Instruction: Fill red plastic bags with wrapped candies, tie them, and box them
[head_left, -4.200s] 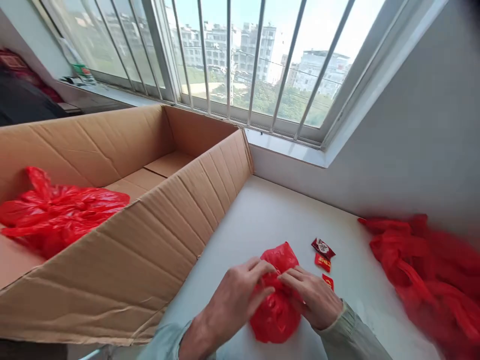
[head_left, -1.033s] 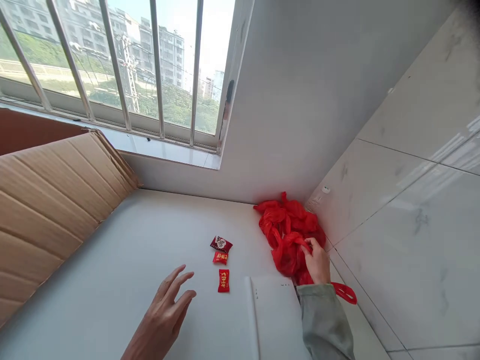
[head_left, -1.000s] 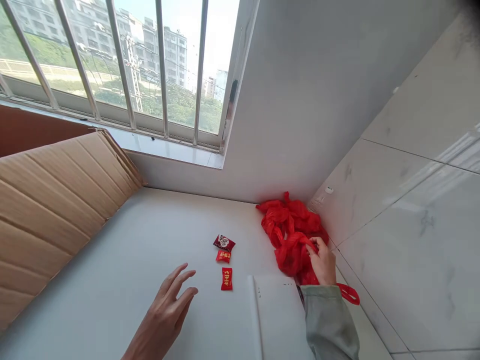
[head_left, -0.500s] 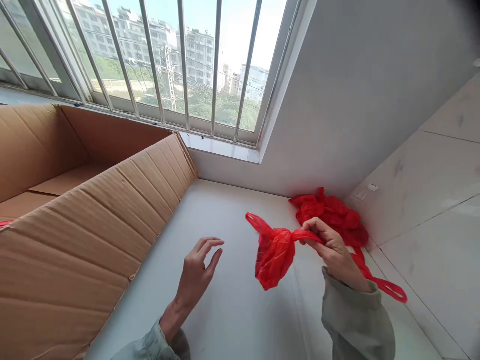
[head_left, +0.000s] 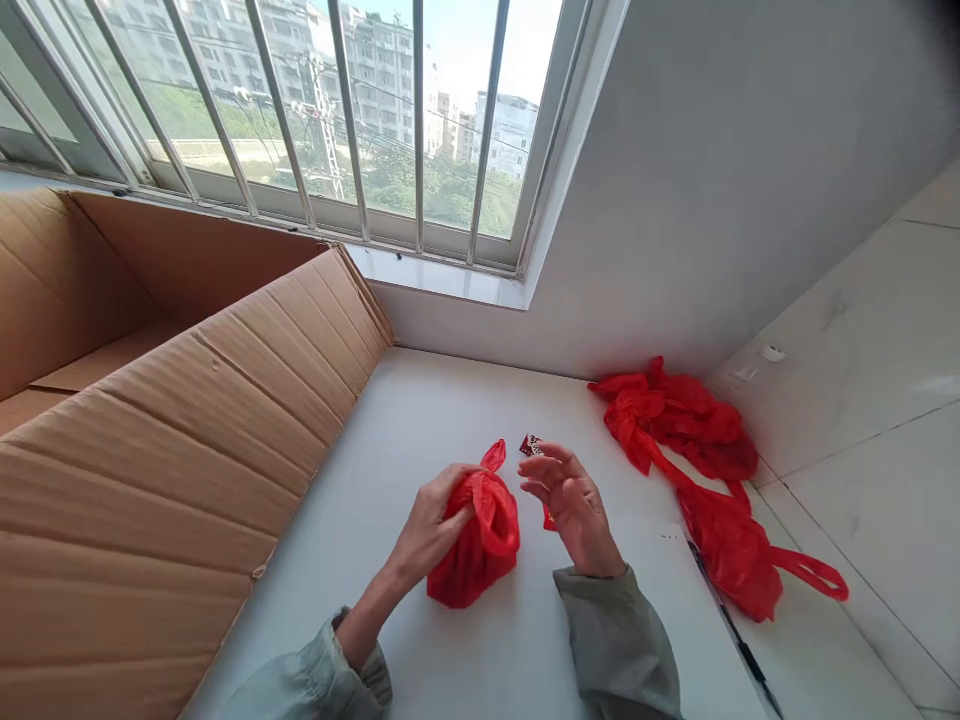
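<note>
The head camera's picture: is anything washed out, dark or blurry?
In the head view, sky behind the barred metal-framed window bleaches partly white; that view's top-right corner is dark and blurred; there too, the small red plastic bag in the left hand looks fairly sharp.

There is one cardboard box [head_left: 180, 480], one table [head_left: 367, 470] and one window [head_left: 386, 130] with at least six bars [head_left: 418, 120]. One red bag [head_left: 469, 565] counts singly; the heaped red bags [head_left: 705, 420] overlap too much to count. One dark packet [head_left: 529, 444], at least one red packet [head_left: 548, 518], one thin black rod [head_left: 750, 660] and two sleeves [head_left: 619, 645] show.
</note>
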